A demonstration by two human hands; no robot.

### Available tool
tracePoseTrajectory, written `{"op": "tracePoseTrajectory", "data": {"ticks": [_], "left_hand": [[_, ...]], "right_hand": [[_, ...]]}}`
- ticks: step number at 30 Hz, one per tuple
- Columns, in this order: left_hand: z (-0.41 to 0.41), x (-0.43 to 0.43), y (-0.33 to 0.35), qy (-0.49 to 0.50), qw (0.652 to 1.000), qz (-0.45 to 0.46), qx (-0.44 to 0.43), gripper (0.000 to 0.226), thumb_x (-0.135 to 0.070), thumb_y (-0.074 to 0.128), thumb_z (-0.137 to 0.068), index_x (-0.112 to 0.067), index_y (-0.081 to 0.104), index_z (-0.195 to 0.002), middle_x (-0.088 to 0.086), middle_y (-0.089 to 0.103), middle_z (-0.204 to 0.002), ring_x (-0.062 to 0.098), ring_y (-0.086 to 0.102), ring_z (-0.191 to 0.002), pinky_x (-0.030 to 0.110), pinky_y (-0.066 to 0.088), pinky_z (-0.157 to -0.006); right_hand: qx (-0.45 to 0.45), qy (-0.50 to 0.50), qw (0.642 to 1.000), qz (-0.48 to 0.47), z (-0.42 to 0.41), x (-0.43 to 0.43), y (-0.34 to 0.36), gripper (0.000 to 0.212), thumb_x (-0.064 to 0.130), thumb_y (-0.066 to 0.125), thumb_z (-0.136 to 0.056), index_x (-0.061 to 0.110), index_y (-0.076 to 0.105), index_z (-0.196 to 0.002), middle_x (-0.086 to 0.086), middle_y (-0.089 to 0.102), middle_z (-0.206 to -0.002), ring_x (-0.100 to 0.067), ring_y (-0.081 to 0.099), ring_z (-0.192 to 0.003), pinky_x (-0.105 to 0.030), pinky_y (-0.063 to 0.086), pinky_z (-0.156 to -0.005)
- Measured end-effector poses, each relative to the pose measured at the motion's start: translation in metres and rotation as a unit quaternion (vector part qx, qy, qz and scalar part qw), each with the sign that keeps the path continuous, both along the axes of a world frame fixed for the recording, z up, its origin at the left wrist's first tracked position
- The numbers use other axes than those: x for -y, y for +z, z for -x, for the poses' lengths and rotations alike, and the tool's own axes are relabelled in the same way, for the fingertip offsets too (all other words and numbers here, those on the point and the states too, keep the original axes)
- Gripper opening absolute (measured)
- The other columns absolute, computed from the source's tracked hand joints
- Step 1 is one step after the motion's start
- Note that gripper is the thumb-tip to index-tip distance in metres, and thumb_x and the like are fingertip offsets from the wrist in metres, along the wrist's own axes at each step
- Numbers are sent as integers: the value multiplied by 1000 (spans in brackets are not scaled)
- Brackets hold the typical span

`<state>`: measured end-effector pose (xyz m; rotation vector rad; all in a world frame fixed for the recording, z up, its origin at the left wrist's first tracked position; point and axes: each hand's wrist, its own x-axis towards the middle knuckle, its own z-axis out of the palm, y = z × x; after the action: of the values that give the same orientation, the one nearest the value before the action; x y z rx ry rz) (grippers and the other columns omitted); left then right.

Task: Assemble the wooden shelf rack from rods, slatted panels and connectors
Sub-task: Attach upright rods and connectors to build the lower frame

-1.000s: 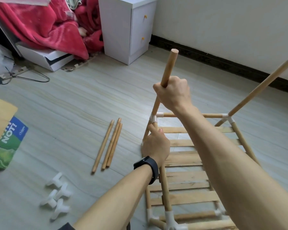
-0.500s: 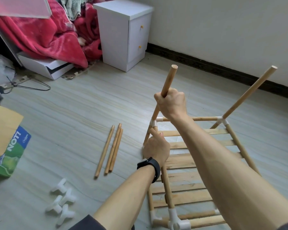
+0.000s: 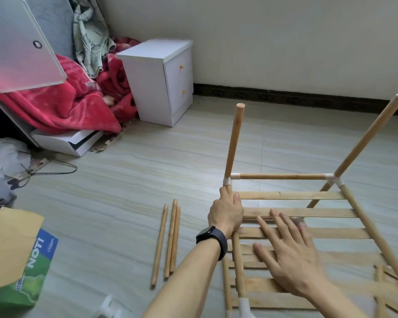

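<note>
in the lower right, rack (image 3: pixel 283 176): half built, on the floor.
left hand (image 3: pixel 226 212): curled round side rod (image 3: pixel 238 267), just under connector (image 3: pixel 226 180).
right hand (image 3: pixel 292 260): fingers straight, spread over slats (image 3: pixel 308 213); blurred, contact unclear.
risk: upright rod (image 3: pixel 233 141) stands unheld; a jolt to the frame may tilt or unseat it.
around: loose rods (image 3: pixel 170 239) just left; cabinet (image 3: pixel 161 88) well behind.
</note>
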<state>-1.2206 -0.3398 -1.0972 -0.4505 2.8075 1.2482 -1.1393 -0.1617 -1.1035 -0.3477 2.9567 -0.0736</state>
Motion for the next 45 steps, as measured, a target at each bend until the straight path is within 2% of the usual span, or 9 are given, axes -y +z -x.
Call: {"op": "tracePoseTrajectory", "data": {"ticks": [6, 9, 11, 15, 20, 24, 28, 38, 45], "left_hand": [[12, 23, -13, 26, 994, -99, -42, 50, -59, 23, -103, -32, 64, -95, -2, 70, -85, 19, 65, -85, 37, 50, -74], [-8, 58, -54, 57, 998, 34, 8, 35, -46, 31, -105, -27, 60, -106, -4, 66, -111, 10, 56, -98, 35, 50, -75], [-30, 85, -90, 48, 984, 141, 98, 30, -42, 40, -103, -22, 54, -119, 0, 55, -133, 18, 59, -108, 33, 48, -78], [-74, 116, -145, 19, 922, 277, 270, 51, -45, 42, -103, -15, 39, -143, 4, 53, -138, 23, 52, -128, 38, 50, -91], [-97, 125, -182, -38, 883, 374, 282, 50, -49, 38, -104, -15, 47, -138, 3, 59, -134, 24, 56, -124, 36, 50, -88], [-96, 122, -188, -60, 876, 382, 288, 43, -44, 37, -105, -13, 51, -133, 4, 61, -132, 25, 57, -121, 37, 52, -91], [-93, 121, -190, -17, 892, 344, 293, 42, -37, 39, -105, -6, 38, -134, 9, 64, -126, 31, 64, -114, 37, 52, -86], [-92, 122, -197, 39, 906, 308, 288, 41, -25, 42, -101, -4, 36, -135, 10, 63, -126, 33, 67, -107, 38, 51, -81], [-94, 134, -195, -20, 888, 312, 338, 39, -36, 38, -100, -13, 64, -118, 9, 70, -114, 30, 67, -103, 35, 49, -84]], "right_hand": [[-2, -58, 998, 18, 0, 26, 0, 72, 80, -21, -76, 55, -33, -142, 12, -44, -153, -9, -37, -146, -46, -15, -124], [5, -71, 997, 27, 0, 27, -1, 70, 81, -27, -73, 59, -37, -138, 12, -49, -150, -7, -43, -141, -46, -18, -122], [3, -76, 996, 37, 3, 27, -1, 70, 82, -29, -72, 61, -34, -139, 12, -46, -153, -8, -40, -143, -46, -17, -123], [-16, -78, 995, 67, 7, 28, -1, 72, 82, -12, -82, 58, -14, -151, 11, -26, -165, -10, -24, -153, -46, -10, -125], [-37, -84, 992, 90, 6, 30, -4, 76, 80, 6, -88, 52, 7, -158, 8, -4, -171, -14, -8, -157, -48, -3, -126], [-48, -83, 990, 101, 5, 29, -6, 75, 79, 12, -89, 50, 11, -158, 6, 1, -172, -16, -4, -157, -49, 0, -126], [-56, -85, 989, 103, 5, 29, -5, 75, 79, 13, -89, 49, 14, -158, 5, 4, -171, -16, -1, -157, -49, 2, -126], [-79, -87, 988, 99, 4, 30, -9, 73, 78, 17, -91, 49, 18, -158, 4, 9, -171, -17, 3, -157, -49, 2, -126], [-99, -86, 986, 99, 5, 30, -14, 72, 78, 18, -92, 47, 22, -157, 3, 14, -170, -18, 7, -156, -50, 4, -126]]}}
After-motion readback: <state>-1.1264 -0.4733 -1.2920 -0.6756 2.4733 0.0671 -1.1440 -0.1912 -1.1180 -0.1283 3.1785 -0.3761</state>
